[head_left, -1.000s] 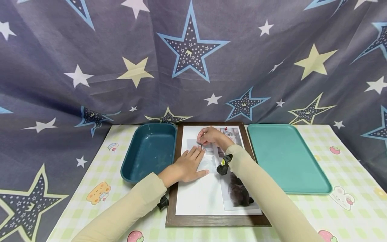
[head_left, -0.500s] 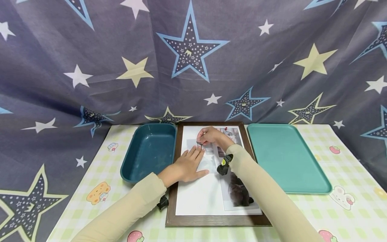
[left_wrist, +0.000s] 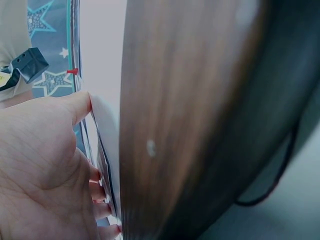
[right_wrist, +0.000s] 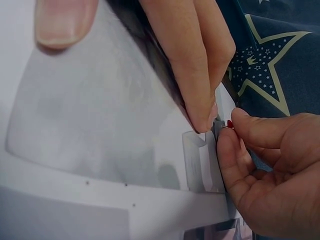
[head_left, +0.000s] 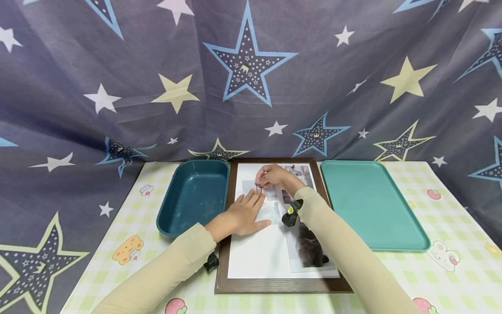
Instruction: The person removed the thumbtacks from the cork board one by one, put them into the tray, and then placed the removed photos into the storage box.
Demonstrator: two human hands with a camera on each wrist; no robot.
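Note:
A white board [head_left: 255, 266] in a dark brown frame [head_left: 282, 285] lies on the table. On it my left hand [head_left: 244, 216] lies flat with fingers straight, pressing a pale grey sheet [right_wrist: 100, 105]. Just beyond those fingertips, my right hand [head_left: 272, 176] pinches a red push pin [right_wrist: 230, 124] between thumb and forefinger. The pin's tip is at the sheet's edge; whether it enters the board cannot be seen. A printed picture with a dark cat [head_left: 310, 250] lies on the board's right half, partly under my right forearm. Another red push pin [head_left: 293, 167] stands near its top.
A deep dark-teal bin [head_left: 192, 200] stands left of the frame. To the right lies a flat green tray [head_left: 372, 205]. A checked cloth [head_left: 117, 283] covers the table, and a star-patterned curtain [head_left: 313, 52] hangs behind. Small dark holes show in the board in the right wrist view.

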